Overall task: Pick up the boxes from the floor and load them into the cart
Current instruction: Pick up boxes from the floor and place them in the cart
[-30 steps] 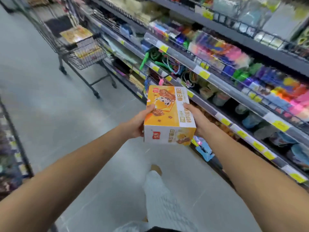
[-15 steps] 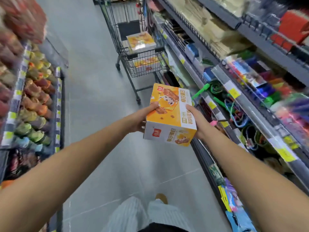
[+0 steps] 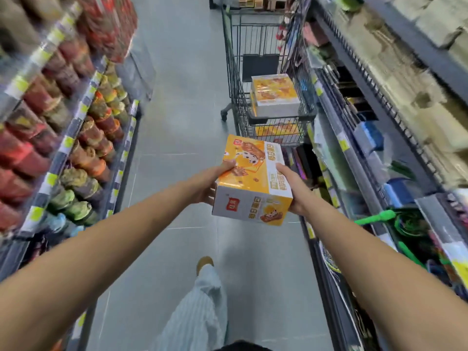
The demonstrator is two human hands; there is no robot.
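Store aisle: grey tile floor (image 3: 177,117), stocked shelves (image 3: 379,110) on both sides (the left side is heavily blurred). The wire cart (image 3: 234,72) is parked ahead, close against the right-hand shelving and well apart from the hands.

Progress: partly done. The cart already carries stacked boxes (image 3: 274,93) on top, and a lower box (image 3: 278,129) shows through the mesh beneath.

The current box (image 3: 249,173), orange and white, is off the floor and held in mid-air between the person and the cart, slightly tilted. The left hand (image 3: 210,183) grips its left edge with the thumb on the top face. The right hand (image 3: 293,191) clamps its right side the same way.

Left to do: close the gap and set this box in the cart. No other boxes are visible on the floor, so I cannot tell whether more remain.

Versus half a second ago: the cart sits closer, the two-handed hold is unchanged, and one shoe (image 3: 205,262) is now stepping forward.
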